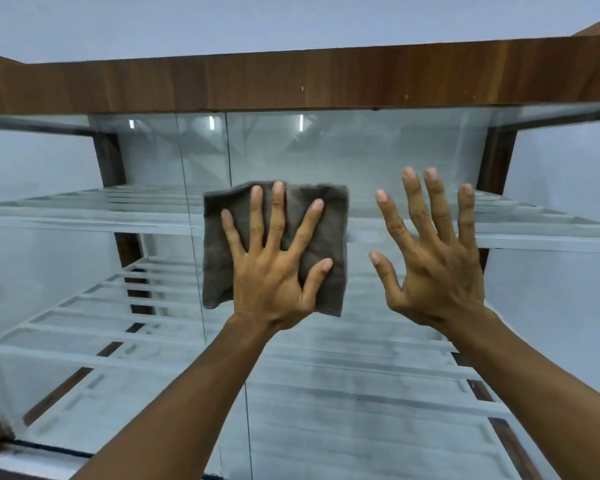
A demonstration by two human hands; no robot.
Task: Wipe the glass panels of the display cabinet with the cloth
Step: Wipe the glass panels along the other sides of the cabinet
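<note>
While the left grip (274,282) presses the grey cloth (329,230) flat under spread fingers against the glass panel (361,161), the right grip (437,271) is raised beside it, fingers straight and apart.

Both bare forearms (187,393) raised forward and up. The left hand (274,275) is flat, palm away, fingers (278,216) straight and spread; right hand (437,268) likewise, splayed wider.

Left hand (274,268), fingers spread straight, presses a grey cloth (326,230) flat on the cabinet's (291,81) glass (378,157). Right hand (433,251) open beside it, fingers splayed, at the glass; contact unclear. White slatted shelves (84,220) show behind the glass.
</note>
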